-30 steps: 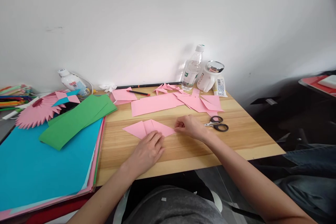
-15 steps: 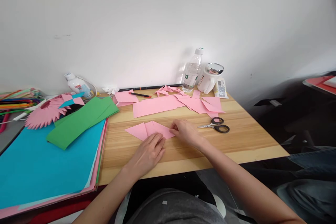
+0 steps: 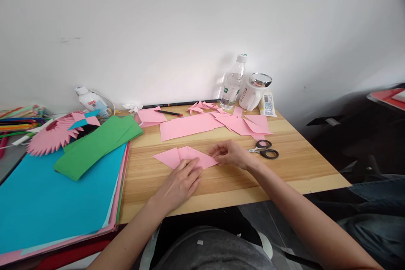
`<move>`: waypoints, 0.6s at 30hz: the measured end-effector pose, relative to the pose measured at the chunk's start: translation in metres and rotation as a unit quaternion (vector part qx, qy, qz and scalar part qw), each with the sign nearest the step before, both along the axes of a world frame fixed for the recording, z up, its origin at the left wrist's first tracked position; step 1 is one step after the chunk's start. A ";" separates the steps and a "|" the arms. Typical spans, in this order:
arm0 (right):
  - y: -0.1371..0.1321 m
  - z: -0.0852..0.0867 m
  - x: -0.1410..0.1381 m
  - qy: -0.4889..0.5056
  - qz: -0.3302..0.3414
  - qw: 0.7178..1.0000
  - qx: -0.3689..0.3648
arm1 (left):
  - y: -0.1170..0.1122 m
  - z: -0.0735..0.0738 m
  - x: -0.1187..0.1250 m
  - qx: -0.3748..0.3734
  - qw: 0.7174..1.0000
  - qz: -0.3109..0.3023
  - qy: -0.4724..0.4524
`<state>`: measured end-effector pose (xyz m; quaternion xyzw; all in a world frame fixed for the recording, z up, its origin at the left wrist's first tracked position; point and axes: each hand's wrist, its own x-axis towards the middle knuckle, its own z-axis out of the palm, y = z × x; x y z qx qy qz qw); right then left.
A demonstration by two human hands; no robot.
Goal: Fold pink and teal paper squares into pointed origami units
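A folded sheet of pink paper (image 3: 167,157) lies on the wooden table, pointed at both its left and right ends. My left hand (image 3: 183,179) rests flat on its lower middle, fingers stretched out and pressing it down. At the paper's right point is my right hand (image 3: 229,154), with its fingers loosely curved and a little apart, touching or nearly touching the upper right edge. Black-handled scissors (image 3: 265,149) lie just right of that hand, their blades pointing towards it.
Behind the folded sheet lie pink paper strips (image 3: 190,128) and a red-black pen (image 3: 169,113). A water bottle (image 3: 233,84) and a white mug (image 3: 253,93) stand by the wall. Green paper (image 3: 95,147) lies over blue sheets (image 3: 63,194) at left.
My right hand has shifted slightly right and its fingers have loosened from the paper's right corner. My left hand stays on the paper. The view has moved a little.
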<state>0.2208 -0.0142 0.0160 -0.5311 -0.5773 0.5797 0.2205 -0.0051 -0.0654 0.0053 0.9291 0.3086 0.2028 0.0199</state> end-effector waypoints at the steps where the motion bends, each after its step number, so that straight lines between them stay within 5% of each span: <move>1: 0.000 0.001 0.002 0.018 0.003 1.000 -0.014 | 0.000 0.000 0.000 0.000 1.000 -0.002 0.000; 8: -0.001 0.008 0.015 0.100 0.024 0.992 -0.075 | 0.000 -0.001 -0.001 0.009 1.000 -0.003 0.009; 13: -0.006 -0.001 -0.002 -0.087 -0.017 0.990 0.114 | -0.002 -0.002 -0.001 0.043 0.998 -0.022 0.033; 18: -0.006 -0.011 -0.002 -0.089 -0.092 0.977 0.169 | 0.007 0.001 -0.005 0.108 0.992 0.046 -0.049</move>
